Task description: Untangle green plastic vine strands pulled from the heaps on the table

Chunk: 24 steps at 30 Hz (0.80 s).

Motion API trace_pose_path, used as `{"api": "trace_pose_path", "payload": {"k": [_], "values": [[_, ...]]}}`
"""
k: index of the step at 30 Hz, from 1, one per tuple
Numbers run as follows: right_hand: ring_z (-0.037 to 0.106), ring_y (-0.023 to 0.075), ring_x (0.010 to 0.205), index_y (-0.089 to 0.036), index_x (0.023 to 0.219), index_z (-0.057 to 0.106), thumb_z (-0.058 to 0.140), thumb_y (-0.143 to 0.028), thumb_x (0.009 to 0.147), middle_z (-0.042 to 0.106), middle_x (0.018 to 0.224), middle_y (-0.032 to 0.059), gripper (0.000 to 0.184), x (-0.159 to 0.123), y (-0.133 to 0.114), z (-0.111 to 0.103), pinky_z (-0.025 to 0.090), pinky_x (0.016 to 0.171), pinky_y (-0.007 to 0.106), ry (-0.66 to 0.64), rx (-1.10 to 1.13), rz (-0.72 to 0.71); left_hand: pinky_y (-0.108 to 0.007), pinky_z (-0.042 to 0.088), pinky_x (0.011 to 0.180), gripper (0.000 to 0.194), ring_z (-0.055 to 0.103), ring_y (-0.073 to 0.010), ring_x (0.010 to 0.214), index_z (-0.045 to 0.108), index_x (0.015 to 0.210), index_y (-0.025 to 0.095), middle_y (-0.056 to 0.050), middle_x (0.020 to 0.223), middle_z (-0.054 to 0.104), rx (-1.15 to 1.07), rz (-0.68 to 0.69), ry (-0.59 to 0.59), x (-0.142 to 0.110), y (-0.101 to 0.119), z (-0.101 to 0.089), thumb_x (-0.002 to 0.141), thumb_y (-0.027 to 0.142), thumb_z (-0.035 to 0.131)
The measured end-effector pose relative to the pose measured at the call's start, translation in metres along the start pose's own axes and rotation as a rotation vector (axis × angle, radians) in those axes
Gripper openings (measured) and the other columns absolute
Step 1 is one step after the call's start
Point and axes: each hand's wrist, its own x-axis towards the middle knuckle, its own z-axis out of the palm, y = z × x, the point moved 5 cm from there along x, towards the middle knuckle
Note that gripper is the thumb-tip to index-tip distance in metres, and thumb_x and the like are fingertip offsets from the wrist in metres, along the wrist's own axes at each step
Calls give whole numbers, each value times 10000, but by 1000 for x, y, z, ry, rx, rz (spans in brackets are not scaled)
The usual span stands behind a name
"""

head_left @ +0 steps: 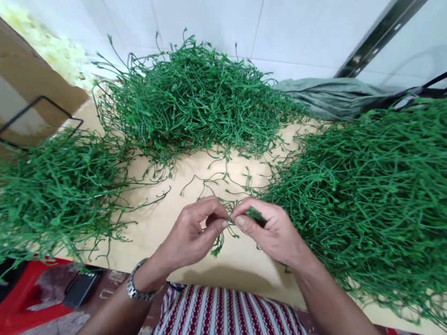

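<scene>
My left hand (189,233) and my right hand (274,232) meet over the table, fingertips nearly touching. Thumb and forefinger of the left are pinched on thin green artificial stems (218,245), whose tips dangle below. A small bunch of green stems (256,214) pokes out between the thumb and curled fingers of the right. How many strands each hand holds is hidden. Loose stems (209,181) lie on the tabletop just beyond the fingers.
Large heaps of green stems surround the hands: a right pile (397,203), a back pile (199,97) and a left pile (51,191). A cardboard box (0,72) and black wire frame (32,108) stand left. Green cloth (332,96) lies by the wall.
</scene>
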Motion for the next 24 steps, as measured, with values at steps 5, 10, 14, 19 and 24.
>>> {"api": "trace_pose_path", "payload": {"k": [5, 10, 14, 19, 24], "values": [[479, 88, 571, -182, 874, 540, 502, -287, 858, 517, 656, -31, 113, -1, 5, 0, 385, 522, 201, 41, 53, 38, -238, 373, 583, 81, 459, -110, 633, 536, 732, 147, 1, 660, 485, -83, 56, 93, -1, 0, -6, 800, 107, 518], [553, 100, 657, -186, 959, 524, 588, -183, 797, 605, 795, 1, 175, -4, -10, 0, 446, 612, 214, 140, -282, -277, -250, 383, 626, 123, 476, -121, 683, 524, 710, 152, -11, 701, 501, -83, 98, 67, -1, 1, -5, 783, 56, 501], [583, 113, 692, -167, 1040, 501, 575, -134, 798, 630, 849, 34, 256, -9, -15, 3, 475, 635, 227, 275, -479, -528, -254, 390, 666, 134, 495, -130, 734, 512, 699, 153, -22, 744, 518, -39, 87, 70, 1, 2, -3, 771, 41, 496], [578, 134, 696, -137, 1134, 477, 512, -37, 759, 612, 780, 30, 389, -18, -12, 11, 493, 600, 247, 283, -600, -602, -257, 397, 667, 136, 500, -128, 710, 514, 701, 151, -26, 739, 540, -63, 19, 40, 2, -2, 2, 783, 56, 464], [580, 152, 843, -121, 1099, 510, 467, -5, 765, 611, 898, 85, 356, -16, -19, 10, 512, 717, 277, 252, -453, -645, -257, 395, 656, 146, 496, -133, 688, 516, 653, 146, -25, 703, 544, -17, -95, -23, 3, -8, 7, 775, 82, 467]]}}
